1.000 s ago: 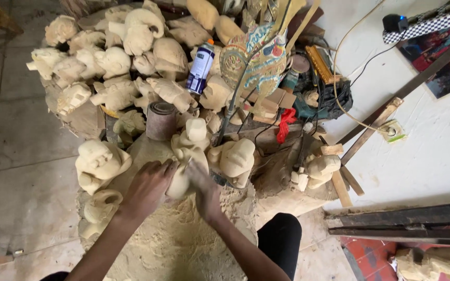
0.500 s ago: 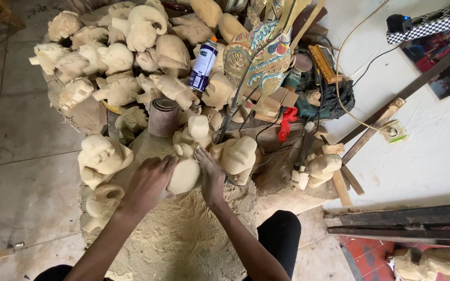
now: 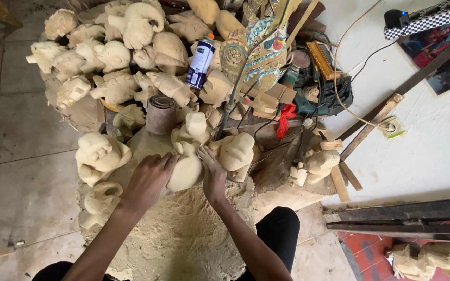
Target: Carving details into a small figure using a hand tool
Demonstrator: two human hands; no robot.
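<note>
Both hands, left point(image 3: 149, 179) and right point(image 3: 212, 174), clamp a pale carving point(image 3: 186, 171) over sawdust point(image 3: 183, 234): shaping step; next move needs steady grip.

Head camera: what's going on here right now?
A person sits over a heap of sawdust with both hands on one pale carved wooden piece. The left hand cups its left side; the right hand presses its right side. Around it lie many similar unfinished carvings, a roll of sandpaper, a spray can and a painted flat puppet figure.
</note>
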